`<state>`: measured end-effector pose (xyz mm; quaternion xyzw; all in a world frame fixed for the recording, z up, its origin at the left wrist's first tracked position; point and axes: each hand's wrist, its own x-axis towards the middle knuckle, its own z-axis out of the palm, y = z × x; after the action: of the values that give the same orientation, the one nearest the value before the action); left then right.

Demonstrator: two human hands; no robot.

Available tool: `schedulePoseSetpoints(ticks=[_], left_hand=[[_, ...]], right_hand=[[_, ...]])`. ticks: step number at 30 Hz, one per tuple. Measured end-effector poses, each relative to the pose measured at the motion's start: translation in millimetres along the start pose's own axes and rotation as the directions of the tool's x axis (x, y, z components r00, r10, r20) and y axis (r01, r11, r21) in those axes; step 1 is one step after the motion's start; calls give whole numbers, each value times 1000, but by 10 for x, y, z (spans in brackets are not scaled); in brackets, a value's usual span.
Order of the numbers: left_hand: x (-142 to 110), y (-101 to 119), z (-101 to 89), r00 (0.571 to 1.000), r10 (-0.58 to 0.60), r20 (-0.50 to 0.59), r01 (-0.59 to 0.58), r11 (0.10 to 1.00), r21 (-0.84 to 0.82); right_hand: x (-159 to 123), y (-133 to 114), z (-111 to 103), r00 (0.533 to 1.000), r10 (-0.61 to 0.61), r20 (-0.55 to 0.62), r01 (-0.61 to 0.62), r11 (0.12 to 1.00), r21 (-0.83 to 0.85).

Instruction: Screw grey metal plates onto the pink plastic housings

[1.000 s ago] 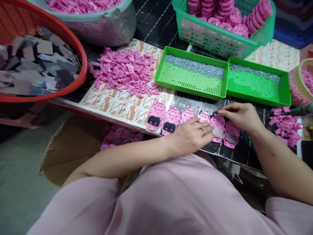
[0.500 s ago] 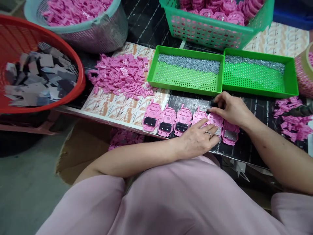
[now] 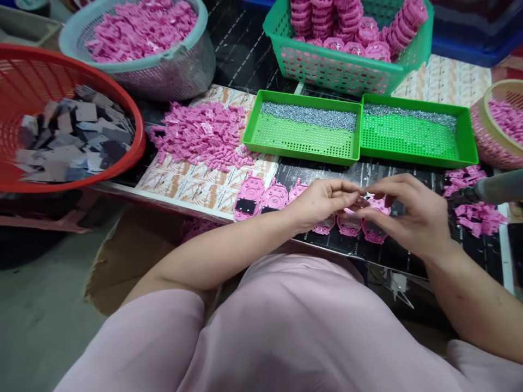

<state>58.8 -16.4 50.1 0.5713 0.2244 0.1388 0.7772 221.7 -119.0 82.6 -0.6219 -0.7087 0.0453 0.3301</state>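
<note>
A row of pink plastic casings [image 3: 250, 191], each shaped like a small walkie-talkie with a stub at the top, lies along the table's near edge. The leftmost carries a black plate [image 3: 246, 206]; plates on those at right look grey. Above the right half of the row, my left hand [image 3: 322, 202] has its fingertips pinched together. My right hand [image 3: 420, 215] comes in from the other side, with curved fingers and thumb meeting the left fingertips. Whatever sits between them is too small to make out. Both hands partly cover the casings beneath.
Two green trays [image 3: 302, 149] of small screws [image 3: 308, 115] stand behind the row. Left of them lies a heap of pink parts [image 3: 204, 133], then a red basket [image 3: 137, 147] of metal plates. A powered screwdriver [image 3: 496, 188] hangs at right over more pink pieces. Baskets [image 3: 347, 71] stand behind.
My left hand has lifted off the casings and my right hand has come back from the tray's front edge; their fingertips now meet above the row. The view has shifted slightly.
</note>
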Motion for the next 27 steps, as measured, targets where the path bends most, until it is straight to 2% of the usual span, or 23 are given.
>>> schedulePoseSetpoints(ticks=[1,3,6,8,10,11,12,13,14,16,17,18,19,21,27], left_hand=[[23,-13,26,1000,-23,17,23,998,-50],[59,-32,66,998,-45,50,50,994,-97],[88,-31,102,996,-55,77,62,993,-102],[90,-18,118,993,-31,110,35,999,-34],[74,-19,134,989,73,129,-93,983,156],[60,-31,143,976,167,140,-202,933,299],[45,-52,153,947,272,172,-321,828,459],[29,-81,166,901,362,241,-430,667,609],[16,-119,182,845,420,331,-514,468,719],[1,-204,224,748,432,505,-591,86,802],[2,-246,249,716,413,563,-598,-52,800],[6,-284,275,694,401,598,-594,-150,790],[14,-315,303,678,400,617,-584,-217,782],[32,-359,352,663,406,629,-559,-290,776],[49,-412,422,682,381,624,-532,-326,781]], right_hand=[[-31,-5,1,997,-72,-6,72,995,-68],[-76,15,4,990,-143,-18,138,979,-148],[-105,75,-17,987,-143,-71,137,987,-87],[-100,126,-48,989,-80,-128,87,995,52],[-80,212,-78,987,82,-138,-57,983,175],[-67,277,-86,978,181,-105,-157,966,204],[-53,355,-87,960,276,-50,-261,944,200],[-39,443,-81,937,349,13,-346,922,171],[-25,534,-69,914,397,76,-404,905,131],[6,697,-33,877,441,191,-457,889,45],[24,757,-15,866,443,231,-457,889,12],[46,798,0,861,435,263,-448,894,-11],[69,820,12,857,421,296,-434,901,-26],[120,825,23,850,388,357,-400,916,-45],[212,819,63,841,317,438,-324,944,-60]])
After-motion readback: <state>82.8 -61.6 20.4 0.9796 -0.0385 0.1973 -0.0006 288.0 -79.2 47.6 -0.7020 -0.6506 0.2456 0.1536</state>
